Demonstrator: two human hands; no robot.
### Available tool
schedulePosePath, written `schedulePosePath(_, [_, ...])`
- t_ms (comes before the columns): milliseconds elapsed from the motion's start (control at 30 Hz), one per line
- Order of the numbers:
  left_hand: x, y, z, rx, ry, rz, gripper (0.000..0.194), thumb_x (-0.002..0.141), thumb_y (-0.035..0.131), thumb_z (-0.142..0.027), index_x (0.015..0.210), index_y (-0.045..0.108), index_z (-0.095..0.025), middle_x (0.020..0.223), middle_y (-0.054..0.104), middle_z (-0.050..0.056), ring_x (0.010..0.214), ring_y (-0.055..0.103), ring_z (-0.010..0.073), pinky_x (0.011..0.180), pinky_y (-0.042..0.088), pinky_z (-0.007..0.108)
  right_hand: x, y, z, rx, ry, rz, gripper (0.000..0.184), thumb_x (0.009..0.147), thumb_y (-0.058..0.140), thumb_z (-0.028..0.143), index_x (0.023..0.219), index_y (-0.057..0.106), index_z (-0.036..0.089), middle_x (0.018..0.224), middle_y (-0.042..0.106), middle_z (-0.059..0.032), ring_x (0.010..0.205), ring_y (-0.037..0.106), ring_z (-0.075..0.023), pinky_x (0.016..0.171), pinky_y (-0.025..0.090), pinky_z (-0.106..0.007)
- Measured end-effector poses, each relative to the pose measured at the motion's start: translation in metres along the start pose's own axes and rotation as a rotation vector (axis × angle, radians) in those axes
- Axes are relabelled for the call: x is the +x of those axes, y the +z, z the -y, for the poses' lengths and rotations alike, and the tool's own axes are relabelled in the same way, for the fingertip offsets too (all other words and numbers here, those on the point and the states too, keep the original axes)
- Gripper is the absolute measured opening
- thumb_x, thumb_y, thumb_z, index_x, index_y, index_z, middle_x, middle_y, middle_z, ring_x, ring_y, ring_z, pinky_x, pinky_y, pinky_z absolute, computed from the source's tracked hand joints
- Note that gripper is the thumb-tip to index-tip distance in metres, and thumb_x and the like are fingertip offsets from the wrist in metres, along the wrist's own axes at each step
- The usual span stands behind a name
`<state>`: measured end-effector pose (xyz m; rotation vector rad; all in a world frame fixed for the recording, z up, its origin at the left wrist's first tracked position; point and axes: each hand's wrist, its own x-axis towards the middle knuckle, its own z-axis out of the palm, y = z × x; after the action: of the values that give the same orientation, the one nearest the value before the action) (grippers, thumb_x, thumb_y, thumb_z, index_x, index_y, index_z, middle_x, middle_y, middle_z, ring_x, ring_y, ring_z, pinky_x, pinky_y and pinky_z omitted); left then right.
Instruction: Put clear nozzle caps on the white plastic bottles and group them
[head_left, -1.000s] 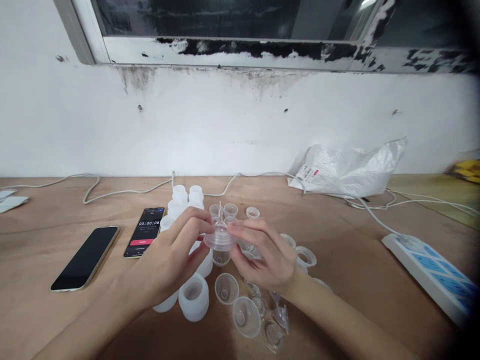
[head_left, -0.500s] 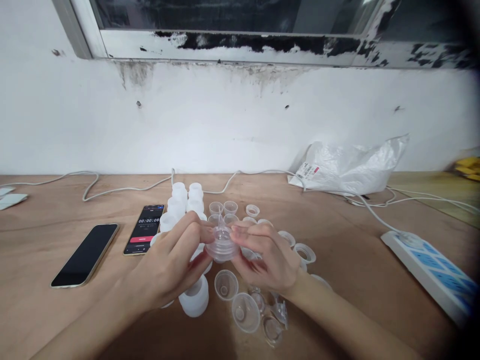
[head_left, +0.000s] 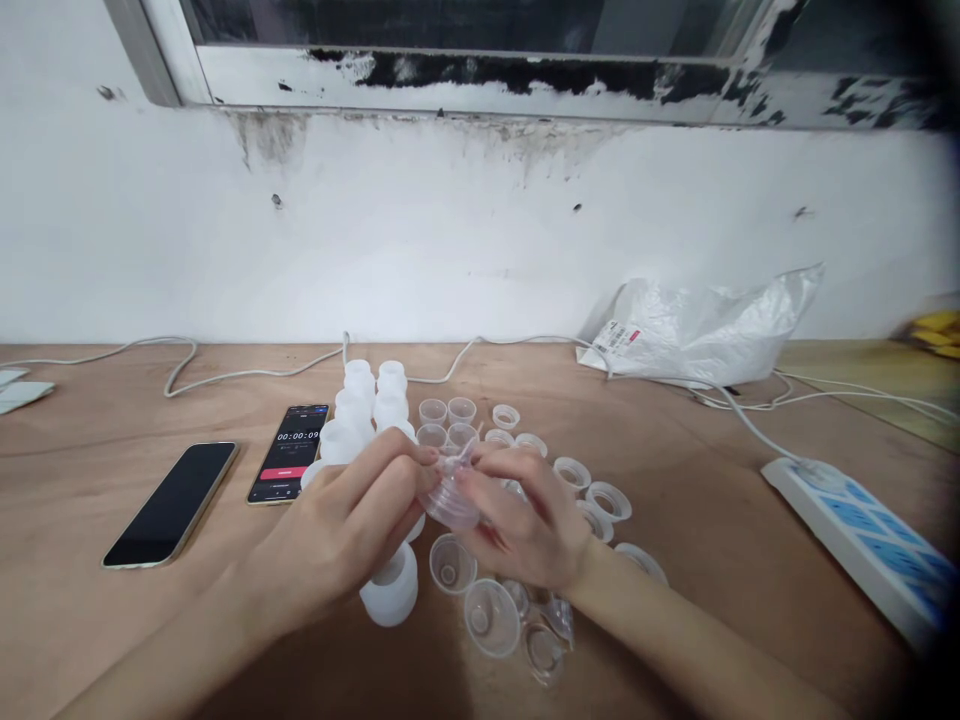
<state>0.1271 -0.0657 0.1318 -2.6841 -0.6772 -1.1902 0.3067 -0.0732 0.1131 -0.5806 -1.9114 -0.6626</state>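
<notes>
Tilted clear piece (head_left: 452,503): since the earlier frame its thin spout (head_left: 469,449) has swung from upright to lean toward the right hand (head_left: 536,515), the ribbed body rolling with it; the timer has ticked over as well
Left hand (head_left: 349,505): thumb and fingers clamped on the piece's left side, near the spout's base
Right hand: fingers curled in and clamped on the right side, close to the spout; I cannot tell exactly where the thumb presses
Piece's place: between both sets of fingertips, held clear of the table
Step in hand: apparently pressing or working the ribbed piece around the spout's base; whether any edge is seated cannot be told
Next move: seems to call for a steady left pinch while the right fingers press or turn, gently, since the wall looks thin
Clear cups (head_left: 491,620): two stand nearer the wearer than the fingers, others just beyond the fingertips
White cups (head_left: 391,598): one just below the left fingers, more in rows beyond them
Clear rings (head_left: 609,517): to the right of the right fingers, spread singly
Timer phone (head_left: 287,455): left of the left fingers, near the white cups
</notes>
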Motion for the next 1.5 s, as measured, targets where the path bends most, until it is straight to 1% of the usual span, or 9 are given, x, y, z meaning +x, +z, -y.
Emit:
schedulePosePath(200, [0.000,-0.001,-0.007,-0.093,-0.098,0.033,0.015,0.078,0.050,-0.005,0.084,0.045,-0.018,0.082,0.058,0.003,0.071,0.059,0.0123,0.057,0.051,0.022,-0.003,-0.003,0.002,-0.080,-0.043,0.031,0.020,0.074,0.055,0.011,0.093,0.056,0.014,0.077,0.049,-0.0036,0.075,0.057,-0.0134,0.055,0.052,-0.022])
schedulePosePath(467, [0.003,-0.003,-0.017,-0.202,-0.204,0.080,0.016,0.077,0.051,-0.004,0.081,0.046,-0.019,0.077,0.053,-0.001,0.065,0.056,0.0102,0.053,0.049,0.020,0.004,-0.008,0.008,-0.091,-0.008,0.049,0.011,0.076,0.052,0.013,0.084,0.055,0.020,0.060,0.043,0.0026,0.055,0.052,-0.0091,0.039,0.043,-0.019])
schedulePosePath(567, [0.007,-0.006,-0.019,-0.244,-0.230,0.096,0.016,0.077,0.050,-0.005,0.084,0.048,-0.019,0.077,0.053,-0.001,0.062,0.055,0.0087,0.050,0.050,0.019,0.004,-0.010,0.007,-0.084,0.039,0.069,0.011,0.075,0.057,0.013,0.083,0.055,0.020,0.058,0.043,0.0038,0.055,0.053,-0.0086,0.040,0.044,-0.019])
schedulePosePath(700, [0.011,-0.006,-0.019,-0.337,-0.298,0.038,0.015,0.077,0.049,-0.005,0.085,0.050,-0.017,0.078,0.052,0.000,0.067,0.055,0.0085,0.055,0.054,0.018,0.002,-0.007,-0.001,0.009,0.033,0.043,0.018,0.076,0.056,0.011,0.092,0.054,0.016,0.071,0.050,-0.0007,0.065,0.057,-0.0103,0.050,0.051,-0.021])
schedulePosePath(833, [0.010,-0.004,-0.018,-0.241,-0.221,-0.022,0.014,0.075,0.051,-0.004,0.083,0.049,-0.016,0.074,0.052,0.001,0.063,0.054,0.0098,0.052,0.051,0.021,0.001,-0.002,-0.005,0.066,-0.003,-0.007,0.021,0.074,0.055,0.009,0.094,0.051,0.014,0.081,0.054,-0.0060,0.075,0.059,-0.0131,0.059,0.055,-0.023])
schedulePosePath(933, [0.007,-0.003,-0.018,-0.106,-0.172,-0.086,0.016,0.074,0.052,-0.003,0.081,0.048,-0.017,0.071,0.053,0.001,0.060,0.053,0.0098,0.049,0.048,0.021,0.002,0.000,-0.002,0.071,0.033,-0.036,0.024,0.070,0.056,0.007,0.092,0.050,0.015,0.080,0.056,-0.0066,0.075,0.060,-0.0144,0.059,0.056,-0.024])
schedulePosePath(1067, [0.004,-0.003,-0.017,-0.028,-0.139,-0.052,0.014,0.075,0.050,-0.004,0.081,0.046,-0.016,0.072,0.054,0.002,0.059,0.054,0.0103,0.044,0.045,0.020,0.003,0.004,0.007,0.083,0.119,-0.093,0.028,0.067,0.053,-0.002,0.089,0.051,0.015,0.075,0.056,-0.0062,0.070,0.059,-0.0138,0.059,0.056,-0.024])
schedulePosePath(1333, [0.002,-0.004,-0.014,0.044,-0.092,-0.018,0.015,0.076,0.051,-0.008,0.074,0.041,-0.018,0.070,0.053,0.000,0.061,0.056,0.0114,0.041,0.040,0.018,0.004,0.002,0.010,0.139,0.201,-0.091,0.025,0.070,0.051,-0.002,0.089,0.051,0.015,0.073,0.058,-0.0054,0.071,0.059,-0.0135,0.059,0.055,-0.024])
schedulePosePath(1500, [-0.002,-0.005,-0.010,0.067,-0.131,-0.028,0.014,0.075,0.052,-0.008,0.078,0.044,-0.019,0.072,0.054,-0.001,0.059,0.055,0.0104,0.041,0.040,0.019,0.002,-0.002,0.001,0.130,0.049,0.020,0.024,0.070,0.053,0.004,0.094,0.052,0.009,0.082,0.062,-0.0104,0.078,0.061,-0.0159,0.062,0.056,-0.026])
